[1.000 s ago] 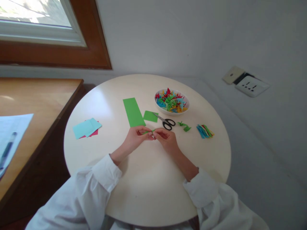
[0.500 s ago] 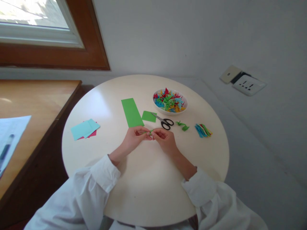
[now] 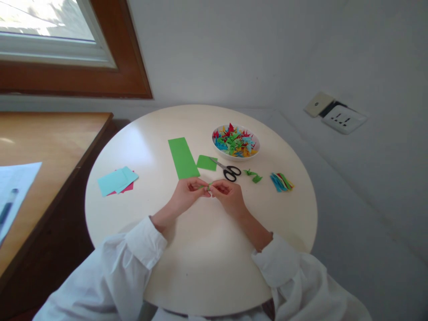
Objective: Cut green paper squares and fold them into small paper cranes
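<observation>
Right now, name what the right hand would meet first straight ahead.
Likely the left hand: the right hand points toward it across the small green paper between them; depth is unclear.

Note a brown-framed window (image 3: 55, 47) at ten o'clock. At nine, find a wooden side worktop (image 3: 53, 138) bearing a white sheet (image 3: 24, 183) and, on this, probably a pen (image 3: 8, 207), though blurred. Between two and three, see a socket (image 3: 344, 119) just beside a beige plate (image 3: 318, 104).

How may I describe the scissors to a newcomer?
On the round white table, find the bowl of colourful folded paper. Between it and the right hand lie the scissors, tip over a small green paper. Only they have black looped handles.
</observation>
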A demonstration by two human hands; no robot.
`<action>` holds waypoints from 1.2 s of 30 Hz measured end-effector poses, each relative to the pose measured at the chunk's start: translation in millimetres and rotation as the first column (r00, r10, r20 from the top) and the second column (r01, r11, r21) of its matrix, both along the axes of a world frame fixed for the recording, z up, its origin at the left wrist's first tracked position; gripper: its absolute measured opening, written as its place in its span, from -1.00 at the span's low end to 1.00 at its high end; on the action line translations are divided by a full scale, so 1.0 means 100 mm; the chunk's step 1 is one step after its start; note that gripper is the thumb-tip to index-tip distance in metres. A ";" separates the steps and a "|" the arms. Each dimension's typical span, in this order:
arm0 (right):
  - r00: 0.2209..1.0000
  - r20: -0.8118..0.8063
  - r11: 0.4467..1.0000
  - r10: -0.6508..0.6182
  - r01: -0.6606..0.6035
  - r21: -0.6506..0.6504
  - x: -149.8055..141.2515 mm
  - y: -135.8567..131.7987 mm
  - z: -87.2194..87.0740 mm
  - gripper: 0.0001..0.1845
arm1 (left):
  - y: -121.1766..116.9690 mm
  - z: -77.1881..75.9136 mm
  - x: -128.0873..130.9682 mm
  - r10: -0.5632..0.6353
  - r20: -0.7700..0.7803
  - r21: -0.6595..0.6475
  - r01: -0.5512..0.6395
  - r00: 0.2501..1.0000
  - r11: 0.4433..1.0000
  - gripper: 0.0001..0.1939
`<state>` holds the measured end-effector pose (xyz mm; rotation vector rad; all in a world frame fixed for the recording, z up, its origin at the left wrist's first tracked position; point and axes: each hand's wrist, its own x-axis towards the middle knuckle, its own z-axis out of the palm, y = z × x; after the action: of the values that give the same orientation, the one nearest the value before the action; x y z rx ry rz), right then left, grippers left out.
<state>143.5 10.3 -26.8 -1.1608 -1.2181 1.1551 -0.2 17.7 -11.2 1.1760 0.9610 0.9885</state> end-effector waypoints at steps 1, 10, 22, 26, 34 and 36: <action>1.000 0.006 1.000 -0.001 0.001 -0.002 0.00 0.00 0.00 -0.89 | 0.00 -0.01 0.00 0.008 0.002 -0.002 -0.008 1.000 1.000 -0.82; 1.000 0.009 1.000 0.024 -0.023 -0.007 0.02 0.00 -0.03 -0.89 | 0.01 -0.07 0.00 0.021 -0.080 0.036 -0.018 0.997 0.999 -0.82; 0.994 -0.102 0.999 0.033 -0.036 -0.022 0.02 0.01 -0.04 -0.76 | 0.04 -0.11 -0.02 -0.005 -0.132 0.075 0.015 0.991 0.997 -0.87; 0.995 -0.081 0.998 0.054 -0.056 -0.023 0.04 0.03 -0.06 -0.79 | 0.03 -0.10 -0.02 -0.010 -0.092 0.079 0.017 0.996 0.997 -0.86; 0.988 -0.148 0.995 0.041 -0.054 -0.085 0.07 0.03 -0.04 -0.60 | 0.05 -0.11 -0.01 0.015 0.042 0.019 -0.015 0.999 1.000 -0.77; 0.989 -0.146 0.995 0.037 -0.051 -0.091 0.07 0.02 -0.04 -0.57 | 0.06 -0.12 -0.02 0.019 0.112 -0.024 -0.016 0.994 1.000 -0.71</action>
<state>150.3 12.6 -31.0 -1.1045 -1.0932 1.3188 -2.1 23.8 -23.4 1.0835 0.8925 1.0440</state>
